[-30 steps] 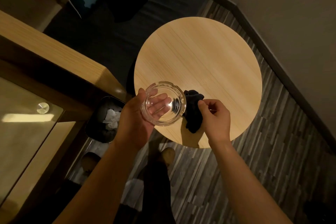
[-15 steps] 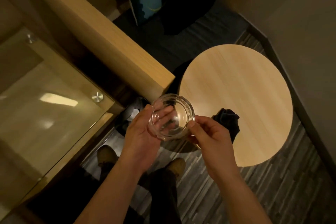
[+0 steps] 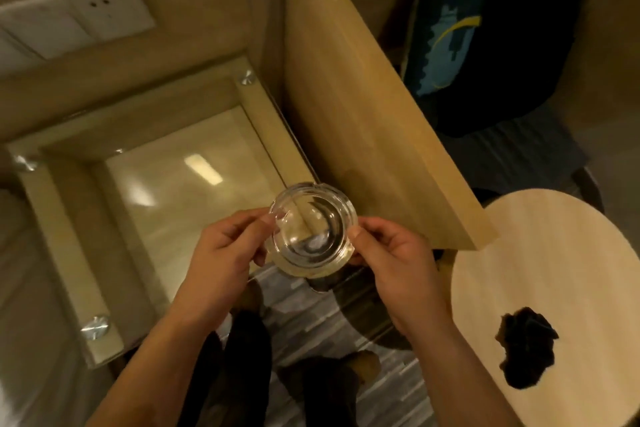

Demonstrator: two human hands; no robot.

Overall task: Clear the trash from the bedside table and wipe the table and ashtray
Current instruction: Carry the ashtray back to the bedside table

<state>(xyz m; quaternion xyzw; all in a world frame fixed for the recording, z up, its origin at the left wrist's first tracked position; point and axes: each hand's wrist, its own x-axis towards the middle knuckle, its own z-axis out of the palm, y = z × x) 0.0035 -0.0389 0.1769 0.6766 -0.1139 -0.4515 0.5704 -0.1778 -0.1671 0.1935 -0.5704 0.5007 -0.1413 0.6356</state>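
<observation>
A clear glass ashtray (image 3: 311, 229) is held in the air between both hands, above the floor and the corner of the glass-topped bedside table (image 3: 180, 184). My left hand (image 3: 225, 253) pinches its left rim and my right hand (image 3: 398, 260) grips its right rim. A crumpled black cloth (image 3: 526, 347) lies by itself on the round wooden table (image 3: 554, 253) at the right.
A wooden partition panel (image 3: 363, 107) runs diagonally between the glass-topped table and the round table. A dark bag with a blue print (image 3: 467, 28) sits at the top right. A wall socket plate (image 3: 76, 14) is top left. My legs and shoes stand on the striped floor (image 3: 381, 374).
My right hand let go of the black cloth, which now lies on the round table, and took the ashtray's right rim. The view swung left toward the glass-topped table.
</observation>
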